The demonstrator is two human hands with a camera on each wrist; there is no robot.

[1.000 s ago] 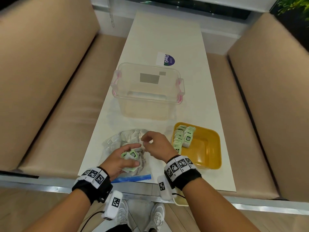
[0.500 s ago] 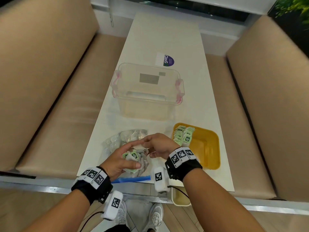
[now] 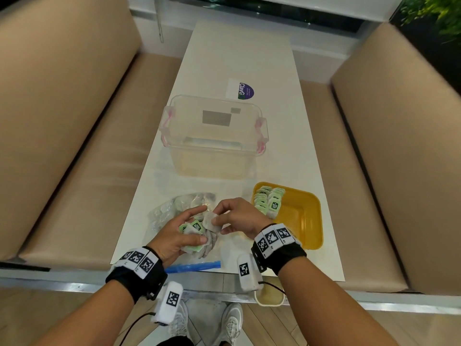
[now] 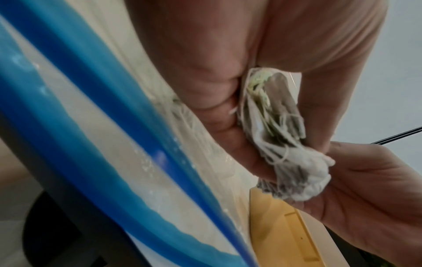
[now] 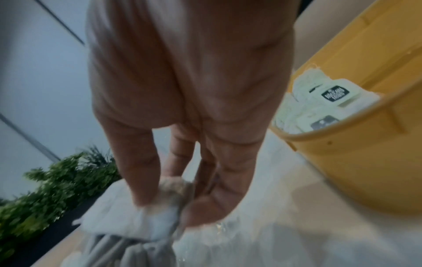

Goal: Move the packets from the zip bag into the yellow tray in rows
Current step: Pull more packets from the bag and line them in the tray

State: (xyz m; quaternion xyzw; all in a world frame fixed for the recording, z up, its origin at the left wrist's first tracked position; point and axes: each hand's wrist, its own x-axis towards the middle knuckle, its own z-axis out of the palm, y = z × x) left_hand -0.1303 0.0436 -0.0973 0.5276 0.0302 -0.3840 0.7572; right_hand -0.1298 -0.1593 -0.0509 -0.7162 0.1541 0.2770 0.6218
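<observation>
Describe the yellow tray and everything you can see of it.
The yellow tray is a shallow rectangular dish of what looks like smooth plastic, with rounded corners and a raised rim. It sits flat on the white table, near its front right corner, to the right of both hands and nearer than the clear tub. Two rows of green-tagged packets stand packed along its left side; the rest of its floor is bare. Neither hand touches it.

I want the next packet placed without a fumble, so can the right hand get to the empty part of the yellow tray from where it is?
Probably yes: the right hand pinches one packet beside the yellow tray, whose right part lies bare.
</observation>
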